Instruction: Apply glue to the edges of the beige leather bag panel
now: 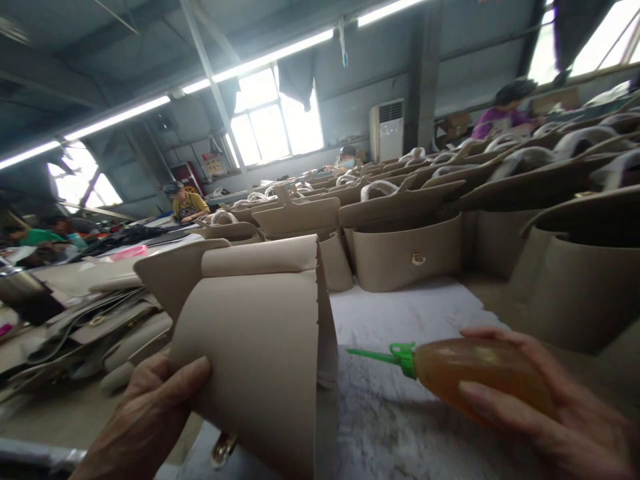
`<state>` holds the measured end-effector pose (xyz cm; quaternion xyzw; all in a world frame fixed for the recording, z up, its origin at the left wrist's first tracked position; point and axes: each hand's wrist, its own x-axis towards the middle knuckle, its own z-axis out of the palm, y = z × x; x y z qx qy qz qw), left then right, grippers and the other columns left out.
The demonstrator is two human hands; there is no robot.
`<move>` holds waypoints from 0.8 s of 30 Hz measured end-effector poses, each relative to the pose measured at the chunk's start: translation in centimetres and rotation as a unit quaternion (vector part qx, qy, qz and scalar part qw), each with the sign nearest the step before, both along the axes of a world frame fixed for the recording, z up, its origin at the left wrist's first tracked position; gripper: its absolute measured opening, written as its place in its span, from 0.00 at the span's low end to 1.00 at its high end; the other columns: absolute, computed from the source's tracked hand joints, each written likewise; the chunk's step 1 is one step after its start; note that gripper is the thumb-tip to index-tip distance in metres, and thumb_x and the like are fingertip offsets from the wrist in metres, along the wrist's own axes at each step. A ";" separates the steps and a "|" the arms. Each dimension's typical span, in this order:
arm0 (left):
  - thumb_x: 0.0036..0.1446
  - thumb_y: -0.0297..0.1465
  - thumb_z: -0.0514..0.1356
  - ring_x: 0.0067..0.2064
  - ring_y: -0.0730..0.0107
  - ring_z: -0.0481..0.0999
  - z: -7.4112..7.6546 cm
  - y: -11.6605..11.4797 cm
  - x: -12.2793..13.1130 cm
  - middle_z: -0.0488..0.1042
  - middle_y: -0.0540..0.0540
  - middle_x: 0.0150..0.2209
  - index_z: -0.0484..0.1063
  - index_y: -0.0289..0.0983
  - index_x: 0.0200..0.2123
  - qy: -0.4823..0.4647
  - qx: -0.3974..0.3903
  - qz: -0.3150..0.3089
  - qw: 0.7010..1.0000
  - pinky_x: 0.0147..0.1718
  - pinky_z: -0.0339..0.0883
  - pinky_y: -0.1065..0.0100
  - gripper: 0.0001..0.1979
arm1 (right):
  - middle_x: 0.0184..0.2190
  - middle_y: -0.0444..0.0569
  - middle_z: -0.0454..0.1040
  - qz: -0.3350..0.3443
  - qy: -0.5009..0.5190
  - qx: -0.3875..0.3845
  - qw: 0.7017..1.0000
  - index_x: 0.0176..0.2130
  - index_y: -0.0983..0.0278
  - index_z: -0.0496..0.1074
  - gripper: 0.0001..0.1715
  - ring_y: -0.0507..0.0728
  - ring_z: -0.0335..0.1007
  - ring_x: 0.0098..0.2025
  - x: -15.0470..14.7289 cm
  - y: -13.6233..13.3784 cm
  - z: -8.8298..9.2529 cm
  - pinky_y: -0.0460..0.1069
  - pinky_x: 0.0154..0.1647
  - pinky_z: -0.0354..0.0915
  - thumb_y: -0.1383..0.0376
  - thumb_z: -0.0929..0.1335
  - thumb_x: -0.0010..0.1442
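Note:
My left hand [150, 407] grips a taupe handbag body [260, 333] by its left side, thumb on the outer face and the other fingers hidden behind it. The bag is tilted, and its right edge shows small notches. A gold-coloured metal clasp [223, 450] shows at its lower left. On the right, my right hand [545, 400] is wrapped around a squeeze bottle of amber glue-like liquid [480, 373]. The bottle lies almost level, its green nozzle [375, 356] pointing left at the bag's edge, with a gap between them.
Rows of similar taupe handbags [407, 253] with wrapped handles stand behind and to the right. Flat leather pieces [115, 333] are piled at the left. Stained white paper [400, 313] covers the worktop beneath. Other people sit further back, one in yellow [193, 203], one in purple [500, 120].

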<state>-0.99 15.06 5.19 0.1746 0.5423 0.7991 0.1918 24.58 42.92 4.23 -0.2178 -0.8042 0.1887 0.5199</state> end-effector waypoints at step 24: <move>0.15 0.35 0.78 0.26 0.65 0.75 0.5 1.1 0.9 0.78 0.43 0.24 0.79 0.36 0.22 -0.068 -0.019 0.083 0.994 0.24 0.73 0.74 0.23 | 0.41 0.47 0.71 0.069 -0.027 0.216 0.974 0.50 0.57 0.62 0.23 0.57 0.71 0.36 -4.8 -0.4 1.7 0.51 0.39 0.70 0.54 0.68 0.57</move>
